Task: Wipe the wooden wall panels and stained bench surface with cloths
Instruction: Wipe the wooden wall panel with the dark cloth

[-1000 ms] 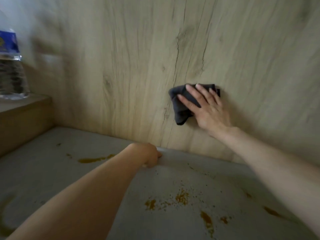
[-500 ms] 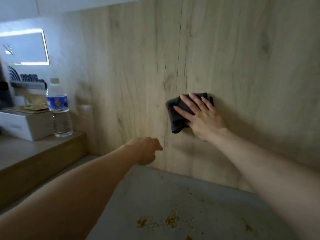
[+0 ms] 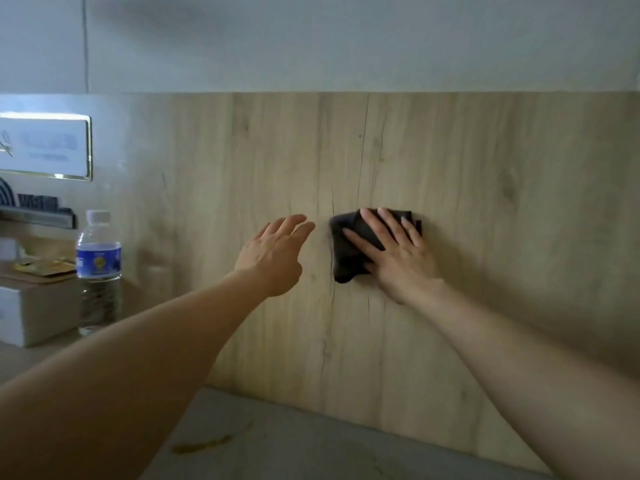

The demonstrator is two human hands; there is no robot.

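Against the wood panel (image 3: 485, 209), the left hand (image 3: 273, 254) has risen from low near the tabletop a second ago to the height of the cloth (image 3: 346, 251), and its fingers, curled half a second back, are now spread and straight, holding nothing. The view has also tilted up, so most of the stained tabletop (image 3: 311, 452) has dropped out of sight (one orange streak (image 3: 204, 445) remains). The right hand (image 3: 398, 254) stays flat on the dark cloth, fingers straight and slightly fanned, pressing it to the panel just right of the left fingertips. Above the panel runs a grey-white wall (image 3: 346, 43). At left, a water bottle (image 3: 98, 271) stands on a raised ledge beside a pale box (image 3: 34, 313), under a framed sign (image 3: 45, 147).
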